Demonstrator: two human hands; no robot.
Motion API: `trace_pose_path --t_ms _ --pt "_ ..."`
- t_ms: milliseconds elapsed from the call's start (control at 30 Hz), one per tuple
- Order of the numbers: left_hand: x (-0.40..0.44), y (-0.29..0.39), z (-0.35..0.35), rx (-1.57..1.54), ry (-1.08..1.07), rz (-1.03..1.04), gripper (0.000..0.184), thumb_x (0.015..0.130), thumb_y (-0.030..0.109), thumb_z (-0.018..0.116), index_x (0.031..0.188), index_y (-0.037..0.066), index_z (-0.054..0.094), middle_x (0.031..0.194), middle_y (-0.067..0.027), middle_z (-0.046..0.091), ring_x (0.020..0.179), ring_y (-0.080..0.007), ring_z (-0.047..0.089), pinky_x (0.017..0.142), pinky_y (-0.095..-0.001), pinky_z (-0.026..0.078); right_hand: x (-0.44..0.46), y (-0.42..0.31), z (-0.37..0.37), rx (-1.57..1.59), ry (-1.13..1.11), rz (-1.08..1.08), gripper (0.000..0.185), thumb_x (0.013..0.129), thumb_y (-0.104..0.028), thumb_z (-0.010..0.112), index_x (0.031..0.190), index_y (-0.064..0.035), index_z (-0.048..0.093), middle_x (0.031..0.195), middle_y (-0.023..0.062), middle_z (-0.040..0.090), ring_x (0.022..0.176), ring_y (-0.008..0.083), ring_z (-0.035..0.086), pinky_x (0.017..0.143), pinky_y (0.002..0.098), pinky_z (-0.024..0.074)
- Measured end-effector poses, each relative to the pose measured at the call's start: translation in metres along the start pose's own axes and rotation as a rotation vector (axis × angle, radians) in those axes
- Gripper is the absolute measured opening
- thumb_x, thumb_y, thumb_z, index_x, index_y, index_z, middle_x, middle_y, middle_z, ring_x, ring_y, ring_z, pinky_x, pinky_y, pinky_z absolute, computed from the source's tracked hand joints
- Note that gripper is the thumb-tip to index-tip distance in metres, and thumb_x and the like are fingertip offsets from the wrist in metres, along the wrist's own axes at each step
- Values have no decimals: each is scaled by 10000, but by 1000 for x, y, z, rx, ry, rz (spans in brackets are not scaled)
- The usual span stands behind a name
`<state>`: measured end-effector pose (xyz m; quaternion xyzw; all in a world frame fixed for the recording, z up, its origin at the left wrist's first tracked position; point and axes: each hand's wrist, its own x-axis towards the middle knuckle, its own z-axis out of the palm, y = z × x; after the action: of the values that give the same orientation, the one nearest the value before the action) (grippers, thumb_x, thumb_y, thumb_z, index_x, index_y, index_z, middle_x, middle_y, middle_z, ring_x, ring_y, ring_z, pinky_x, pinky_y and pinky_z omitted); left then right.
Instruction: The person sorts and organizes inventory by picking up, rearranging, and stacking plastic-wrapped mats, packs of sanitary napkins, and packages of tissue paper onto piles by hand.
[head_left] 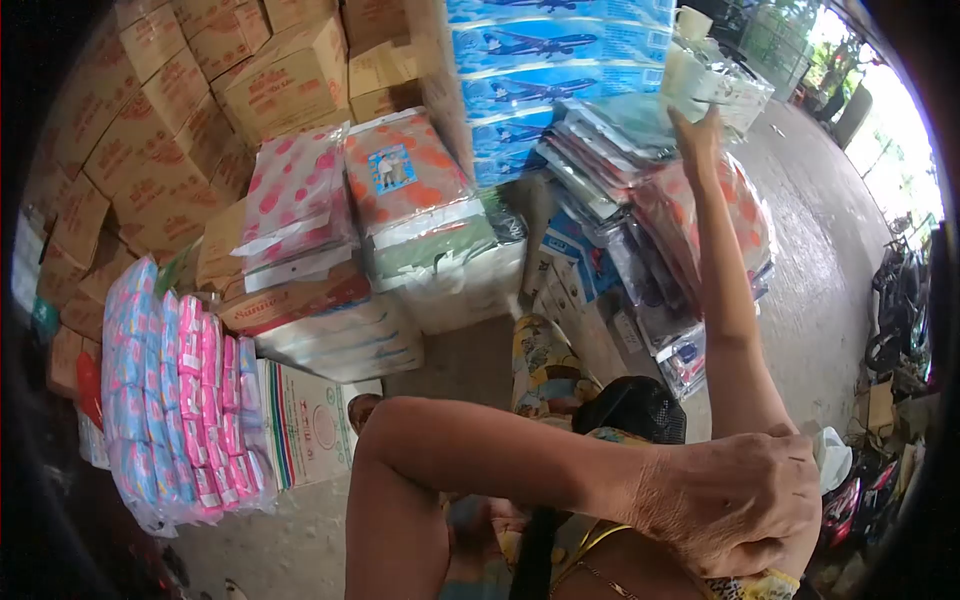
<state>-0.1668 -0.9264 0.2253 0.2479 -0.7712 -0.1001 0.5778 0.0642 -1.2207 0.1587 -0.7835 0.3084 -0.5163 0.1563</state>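
Note:
My right hand (pixel 697 132) reaches to the far end of a pile of flat plastic-wrapped packets (pixel 600 165), its visible fingers apart and nothing seen held. Under that forearm lies a packet with orange dots (pixel 665 215). My left arm crosses in front of my body. My left hand (pixel 735 500) rests against my upper right arm, its fingers curled; what they hold, if anything, is hidden. Two more stacks of dotted packets, one pink (pixel 295 195) and one orange (pixel 410 170), lie on bundles left of the pile.
Cardboard boxes (pixel 160 130) are stacked at the left and back. Blue packs with airplane pictures (pixel 560 50) stand at the back. Pink and blue packs in clear plastic (pixel 180 400) are at the left, beside a flat white carton (pixel 312 420). Motorbikes (pixel 900 300) stand at the right.

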Motion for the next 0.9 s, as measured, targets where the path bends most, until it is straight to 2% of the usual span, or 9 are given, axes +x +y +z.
trace_pose_path --t_ms 133,233,300,533,633,700,767,800,900 --pt "0 -7 5 -9 133 -34 238 660 189 543 757 -28 535 767 -152 510 759 -263 492 730 -346 390 -28 -54 -25 230 -136 -194 700 699 -305 642 1218 54 340 1200 230 419 1092 311 437 893 356 355" --pt "2 -14 3 -29 150 0 272 653 208 545 774 -36 537 775 -155 536 757 -278 518 736 -357 404 -53 -86 -26 597 -516 -125 593 755 -209 608 1235 15 343 1219 180 415 1039 244 488 822 323 416" --pt "0 -10 -14 -27 -4 -155 262 677 194 539 795 -40 544 798 -170 562 770 -282 548 707 -367 419 -69 -96 -15 748 -711 -83 580 757 -165 608 1239 13 340 1201 171 435 1021 246 503 821 307 415" --pt "-22 3 -29 -53 113 -241 235 752 174 529 797 -55 562 657 -161 566 583 -255 586 522 -319 459 -127 -128 57 661 -952 -244 412 731 -201 639 1055 22 518 971 175 580 839 228 578 730 313 457" --pt "-34 -1 -31 861 228 305 235 762 195 546 767 -39 571 599 -134 539 539 -230 575 481 -330 443 -160 -126 118 677 -1137 -305 433 734 -242 635 1018 64 521 881 195 598 798 230 588 688 315 456" --pt "-34 20 -59 -53 -107 -486 224 764 176 579 685 -2 468 693 -120 507 621 -253 553 529 -335 424 -182 -143 116 418 -1164 -201 437 739 -269 630 999 67 529 886 196 598 807 230 588 688 314 453" --pt "-58 20 -68 143 30 -429 203 759 165 587 689 7 481 699 -117 508 609 -237 547 524 -321 422 -202 -146 128 371 -1109 -209 490 741 -311 631 985 99 522 896 194 598 814 218 586 685 321 452" --pt "-73 21 -76 332 159 -368 182 755 153 595 693 16 494 705 -114 508 597 -221 540 520 -306 419 -210 -144 134 598 -1192 112 523 737 -336 631 981 111 516 913 185 597 816 214 583 677 326 453" --pt "-141 24 -114 444 532 -783 87 764 106 589 779 35 540 733 -55 525 616 -112 514 535 -253 414 -230 -135 187 702 -1336 428 576 715 -379 652 957 123 506 960 158 584 812 195 570 655 317 459"
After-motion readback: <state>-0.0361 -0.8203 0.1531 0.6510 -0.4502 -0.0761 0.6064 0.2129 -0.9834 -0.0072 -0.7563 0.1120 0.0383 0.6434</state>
